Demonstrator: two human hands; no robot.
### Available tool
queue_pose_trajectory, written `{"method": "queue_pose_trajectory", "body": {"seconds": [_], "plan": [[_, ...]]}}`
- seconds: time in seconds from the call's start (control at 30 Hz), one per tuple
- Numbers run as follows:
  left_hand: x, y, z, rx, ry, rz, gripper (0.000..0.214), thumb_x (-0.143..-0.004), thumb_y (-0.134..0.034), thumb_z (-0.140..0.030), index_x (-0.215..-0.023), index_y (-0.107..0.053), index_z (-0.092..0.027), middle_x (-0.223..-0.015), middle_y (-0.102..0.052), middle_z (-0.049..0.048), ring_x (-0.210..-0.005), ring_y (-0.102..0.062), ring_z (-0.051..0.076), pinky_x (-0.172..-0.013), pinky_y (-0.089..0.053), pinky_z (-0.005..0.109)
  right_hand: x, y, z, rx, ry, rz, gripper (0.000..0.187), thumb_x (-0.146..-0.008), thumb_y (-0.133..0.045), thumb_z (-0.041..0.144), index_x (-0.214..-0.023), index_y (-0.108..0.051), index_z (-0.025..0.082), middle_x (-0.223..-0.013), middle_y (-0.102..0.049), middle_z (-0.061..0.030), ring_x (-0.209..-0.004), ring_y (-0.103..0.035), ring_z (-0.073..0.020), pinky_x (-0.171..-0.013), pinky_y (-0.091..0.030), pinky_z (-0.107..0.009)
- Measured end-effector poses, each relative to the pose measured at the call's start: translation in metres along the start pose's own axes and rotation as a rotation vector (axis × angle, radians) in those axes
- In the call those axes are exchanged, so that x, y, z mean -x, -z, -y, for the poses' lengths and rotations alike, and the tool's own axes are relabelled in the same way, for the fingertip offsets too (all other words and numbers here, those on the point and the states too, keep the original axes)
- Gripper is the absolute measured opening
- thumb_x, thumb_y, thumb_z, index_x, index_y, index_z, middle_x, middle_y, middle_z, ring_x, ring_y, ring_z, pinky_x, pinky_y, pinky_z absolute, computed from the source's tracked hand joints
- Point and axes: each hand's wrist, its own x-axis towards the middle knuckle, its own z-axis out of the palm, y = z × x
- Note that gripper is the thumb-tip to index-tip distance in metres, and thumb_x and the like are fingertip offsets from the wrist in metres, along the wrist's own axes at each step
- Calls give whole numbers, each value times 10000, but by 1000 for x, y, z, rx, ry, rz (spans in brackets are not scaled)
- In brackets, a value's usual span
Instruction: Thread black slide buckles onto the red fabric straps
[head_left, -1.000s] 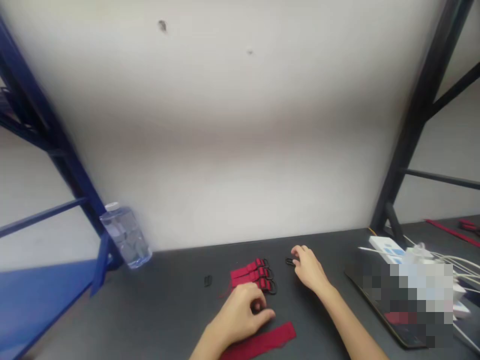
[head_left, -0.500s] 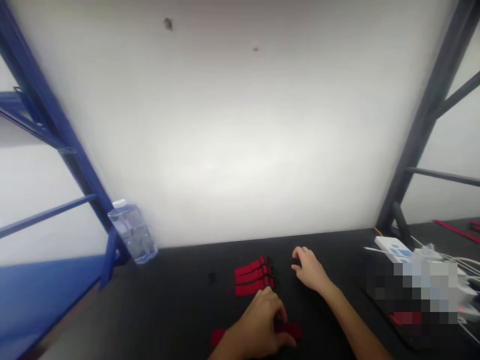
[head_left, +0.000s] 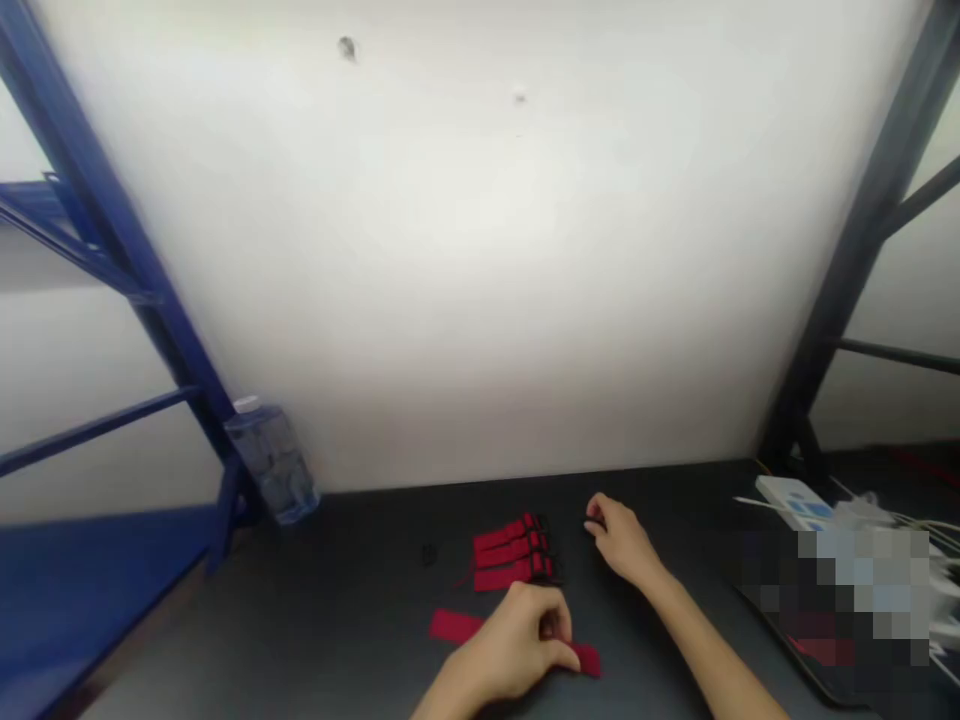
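My left hand is closed on a flat red strap, its thumb and fingers pinching near the right end, so the middle of the strap is hidden beneath the hand. Farther right, my right hand pinches a small black piece, possibly a buckle; its shape is too small to make out. Just beyond my left hand, several short red straps with black buckles lie side by side, buckle ends to the right. A small black part rests to their left.
A clear plastic bottle with a white cap leans by the blue metal frame at left. White cables and a white-and-blue box are on the black table at right, beside a blurred patch. A white wall stands behind.
The red strap under my left hand has turned, its left end now farther from me. My right hand stays near the same spot, fingers drawn closer round the black piece. The view shifts slightly.
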Motion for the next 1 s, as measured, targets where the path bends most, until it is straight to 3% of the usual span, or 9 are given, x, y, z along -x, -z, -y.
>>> {"method": "queue_pose_trajectory", "body": {"seconds": [0.13, 0.23, 0.33, 0.53, 0.67, 1.0], "plan": [[-4, 11, -1, 214, -53, -191, 151, -710, -753, -229, -824, -697, -147, -754, -661, 14, -719, -581, 156, -654, -435, 233, -2, 2, 16, -436, -40, 29, 122, -718, -662, 263, -795, -595, 198, -733, -606, -9, -666, -566, -175, -611, -455, -292], [-7, 23, 2, 316, -61, -369, 148, -775, -698, -283, -807, -691, -138, -774, -686, 45, -701, -612, 169, -666, -466, 257, 3, 2, 35, -849, -53, 177, 258, -718, -731, 331, -897, -631, 175, -780, -602, -16, -614, -540, -140, -535, -439, -263], [-9, 31, 9, 432, -54, -436, 227, -804, -679, -355, -824, -669, -129, -694, -671, 42, -607, -614, 159, -611, -470, 257, 12, -1, 56, -1071, -86, 289, 297, -697, -788, 361, -865, -650, 159, -661, -562, 10, -535, -485, -109, -467, -395, -232], [-12, 29, 15, 527, -40, -428, 271, -790, -700, -377, -856, -651, -118, -616, -623, 15, -485, -565, 118, -495, -439, 223, 26, -10, 80, -1213, -129, 360, 312, -692, -808, 394, -821, -660, 151, -614, -531, 20, -502, -457, -91, -425, -368, -209], [-12, 27, 15, 467, -47, -439, 261, -790, -696, -367, -848, -663, -114, -631, -618, 14, -465, -537, 99, -463, -418, 207, 27, -9, 83, -1265, -142, 315, 303, -693, -811, 388, -813, -653, 158, -633, -537, 21, -518, -450, -87, -442, -380, -208], [-13, 24, 14, 465, -51, -424, 252, -785, -705, -368, -823, -675, -121, -652, -643, 23, -477, -545, 104, -478, -426, 210, 32, -12, 86, -1212, -168, 357, 299, -687, -807, 399, -760, -635, 165, -626, -527, 27, -529, -454, -98, -480, -378, -219]]}}
